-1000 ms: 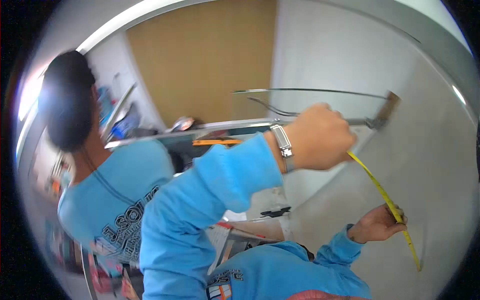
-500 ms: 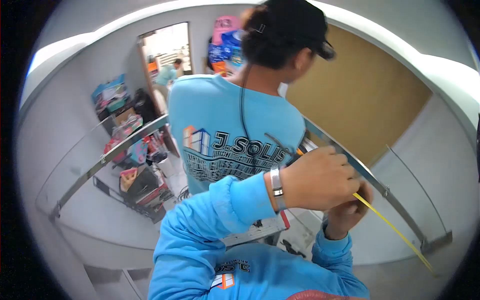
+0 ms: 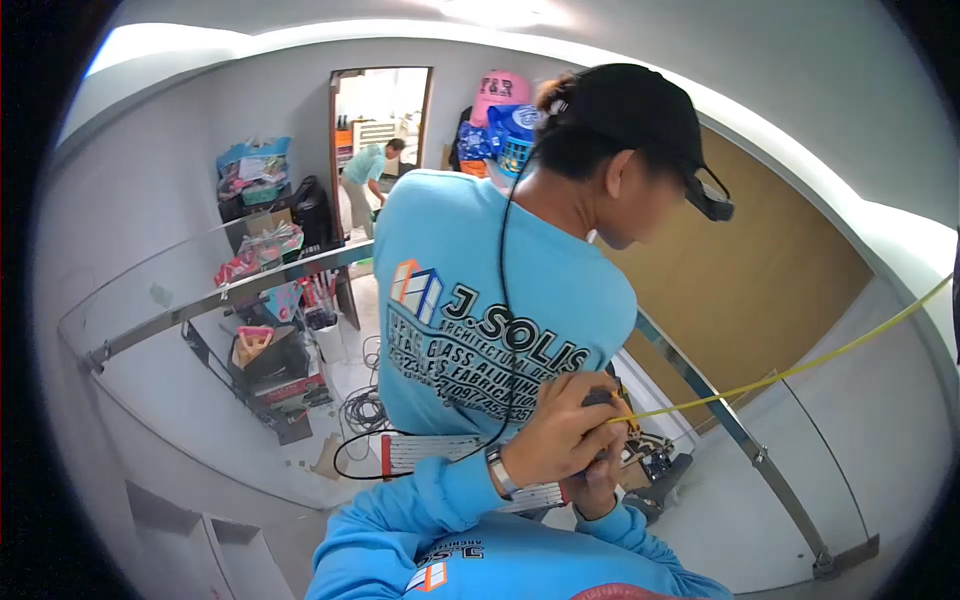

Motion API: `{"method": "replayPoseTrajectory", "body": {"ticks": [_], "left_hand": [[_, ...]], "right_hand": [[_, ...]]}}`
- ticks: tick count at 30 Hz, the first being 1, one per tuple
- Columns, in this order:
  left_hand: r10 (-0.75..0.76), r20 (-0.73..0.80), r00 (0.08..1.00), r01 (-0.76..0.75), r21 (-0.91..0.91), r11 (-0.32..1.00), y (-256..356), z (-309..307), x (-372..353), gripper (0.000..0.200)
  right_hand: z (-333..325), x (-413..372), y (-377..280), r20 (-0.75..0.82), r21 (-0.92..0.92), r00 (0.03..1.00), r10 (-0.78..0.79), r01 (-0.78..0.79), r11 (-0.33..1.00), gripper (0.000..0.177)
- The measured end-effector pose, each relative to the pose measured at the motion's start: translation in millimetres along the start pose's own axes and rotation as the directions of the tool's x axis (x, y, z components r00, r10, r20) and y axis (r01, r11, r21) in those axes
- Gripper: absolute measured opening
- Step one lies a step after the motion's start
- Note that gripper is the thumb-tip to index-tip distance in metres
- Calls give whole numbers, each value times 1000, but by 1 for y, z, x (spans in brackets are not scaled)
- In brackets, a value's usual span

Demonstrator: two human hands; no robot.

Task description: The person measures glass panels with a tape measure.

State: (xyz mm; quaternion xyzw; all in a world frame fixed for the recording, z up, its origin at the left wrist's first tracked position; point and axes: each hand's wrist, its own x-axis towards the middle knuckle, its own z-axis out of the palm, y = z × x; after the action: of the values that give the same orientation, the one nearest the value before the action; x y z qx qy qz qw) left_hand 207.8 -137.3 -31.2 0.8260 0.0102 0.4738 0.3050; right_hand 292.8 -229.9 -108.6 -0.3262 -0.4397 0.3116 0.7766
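My left hand, with a metal-banded watch on the wrist, is closed around a dark tape measure in front of my chest. Just below and to the right, my right hand is closed against the underside of the same tool, its fingers partly hidden by the left hand. From the case, the yellow tape blade runs out to the upper right and leaves the view.
A co-worker in a blue shirt and black cap stands close ahead, a black cable down the back. Glass panels with a metal rail curve around us. Coiled cable lies on the floor. Another person bends by the doorway.
Both hands have moved left and down with the tape measure. The blade, which slanted down to the right, now rises to the upper right. The co-worker appears lower in view.
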Motion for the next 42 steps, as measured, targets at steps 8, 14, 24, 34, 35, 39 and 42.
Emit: {"method": "replayPoseTrajectory", "body": {"ticks": [8, 14, 24, 34, 35, 39, 42], "left_hand": [[-13, 106, 994, 12, 15, 1000, 6, 42, 25, 13], [-53, 212, 976, 38, 76, 996, -2, 74, 42, 17], [-265, 461, 847, 204, 179, 962, -24, 71, 37, 34], [-254, 548, 797, 245, 92, 965, -5, 40, 43, 30], [-234, 543, 806, 245, 54, 968, 2, 28, 40, 30], [-331, 360, 873, 322, 85, 943, 38, -40, 19, 28], [-397, -206, 894, 439, 241, 865, 54, -88, -21, 35]], "right_hand": [[-55, -3, -24, -25, -42, 998, 54, -55, 998, 98], [-113, -23, -13, -102, -85, 985, 138, -147, 985, 76], [-162, -26, 21, -247, 63, 954, 169, -159, 985, 61], [-158, 18, 24, -142, 151, 979, 145, -123, 981, 60], [-156, 23, 19, -145, 158, 974, 173, -149, 976, 61], [-145, 52, -21, -220, 27, 941, 258, -259, 966, 64], [-140, 76, -58, -204, -74, 936, 285, -305, 949, 62]]}}
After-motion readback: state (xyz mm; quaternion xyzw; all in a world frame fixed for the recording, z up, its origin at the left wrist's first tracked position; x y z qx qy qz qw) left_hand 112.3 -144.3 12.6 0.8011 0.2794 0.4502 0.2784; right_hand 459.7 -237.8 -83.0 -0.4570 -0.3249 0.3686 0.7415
